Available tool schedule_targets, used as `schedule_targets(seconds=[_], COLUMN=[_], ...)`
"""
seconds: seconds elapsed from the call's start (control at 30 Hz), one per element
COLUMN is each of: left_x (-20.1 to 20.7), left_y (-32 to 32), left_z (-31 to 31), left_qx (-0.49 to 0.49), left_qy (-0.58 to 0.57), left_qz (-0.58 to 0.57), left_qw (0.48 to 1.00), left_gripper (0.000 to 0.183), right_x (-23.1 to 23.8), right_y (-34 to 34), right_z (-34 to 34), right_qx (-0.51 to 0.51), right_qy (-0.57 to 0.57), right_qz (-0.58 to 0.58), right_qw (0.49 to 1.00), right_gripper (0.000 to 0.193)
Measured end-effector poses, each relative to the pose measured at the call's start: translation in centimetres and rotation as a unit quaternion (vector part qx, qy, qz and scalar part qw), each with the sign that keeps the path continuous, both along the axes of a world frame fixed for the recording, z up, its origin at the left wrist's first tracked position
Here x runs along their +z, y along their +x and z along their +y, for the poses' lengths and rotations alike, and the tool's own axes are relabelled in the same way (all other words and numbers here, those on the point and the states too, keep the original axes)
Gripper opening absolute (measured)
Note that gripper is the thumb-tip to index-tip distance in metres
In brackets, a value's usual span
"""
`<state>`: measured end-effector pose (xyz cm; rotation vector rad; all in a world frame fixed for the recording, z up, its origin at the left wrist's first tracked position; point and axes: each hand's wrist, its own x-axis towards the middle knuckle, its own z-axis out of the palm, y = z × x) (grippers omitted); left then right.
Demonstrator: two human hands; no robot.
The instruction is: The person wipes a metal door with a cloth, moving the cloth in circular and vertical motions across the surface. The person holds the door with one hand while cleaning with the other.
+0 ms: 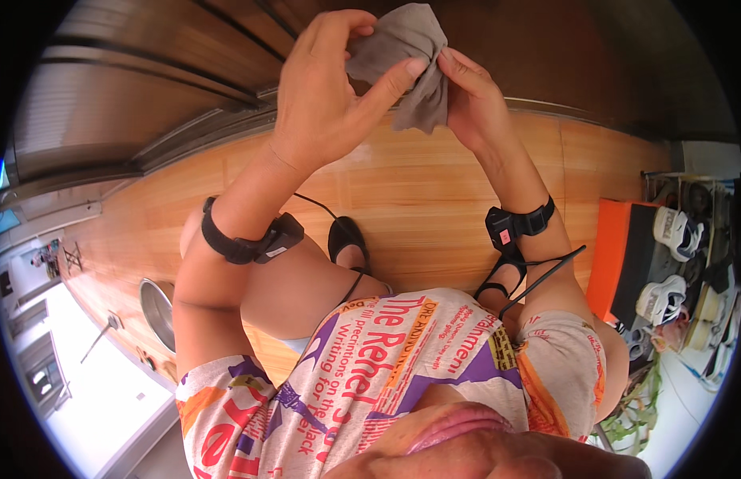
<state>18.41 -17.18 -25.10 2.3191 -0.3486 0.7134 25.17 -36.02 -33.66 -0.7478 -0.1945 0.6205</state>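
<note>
"Grey cloth [404, 36], bunched and creased, at twelve o'clock. Where are the hands?"

"Both are on it. The left hand [321, 92] comes in from about eleven o'clock, its thumb laid across the front of the cloth and its fingers curled at the far edge, holding it loosely; some fingertips are hidden."

"And the right hand [476, 102]?"

"At one o'clock, pinching a fold between thumb and forefinger. The two thumb tips sit near each other, and a loose corner hangs between the hands."

"What's next, moving out?"

"Black straps with small boxes circle both forearms. Behind the cloth stands a dark, glossy brown panel [562, 56], with pale wood flooring [378, 172] on the near side of it. Two feet in black shoes rest on the floor, between the forearms."

"Further out?"

"An orange box [614, 263] at three o'clock, with white shoes [677, 234] just beyond it. Green leaves at four o'clock. A round metal basin [159, 313] lies between eight and nine."
</note>
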Motion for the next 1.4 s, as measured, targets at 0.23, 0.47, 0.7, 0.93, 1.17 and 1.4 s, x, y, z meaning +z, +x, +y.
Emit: schedule_targets(seconds=[0.23, 0.47, 0.7, 0.93, 1.17, 1.4], left_x=[-1.9, -1.5, -2.0, -0.8, -0.5, 1.2], left_y=[1.6, 2.2, 2.6, 0.4, -0.4, 0.2], left_z=[0.9, 0.6, 3.0, 5.4, 7.8, 13.5], left_qx=[-0.076, -0.002, 0.007, 0.111, 0.14, 0.224], left_qy=[-0.324, -0.175, -0.156, 0.058, 0.268, 0.314], left_qz=[0.3, 0.166, 0.135, 0.339, 0.415, 0.467], left_qw=[0.894, 0.97, 0.978, 0.932, 0.858, 0.796], left_gripper=[0.04, 0.021, 0.031, 0.044, 0.052, 0.051], right_x=[-0.1, -0.7, -4.3, -5.0, -4.7, -15.1], right_y=[0.3, -0.3, 0.7, 2.4, 1.7, -3.1], right_z=[-0.4, 0.8, -0.2, -1.3, -1.1, 6.4], right_qx=[0.035, -0.069, 0.033, -0.034, 0.027, -0.017], right_qy=[-0.01, -0.137, -0.188, -0.136, 0.121, -0.026], right_qz=[-0.005, -0.243, -0.235, -0.396, -0.215, 0.089], right_qw=[0.999, 0.958, 0.953, 0.907, 0.969, 0.996], right_gripper=[0.035, 0.039, 0.043, 0.031, 0.068, 0.044])
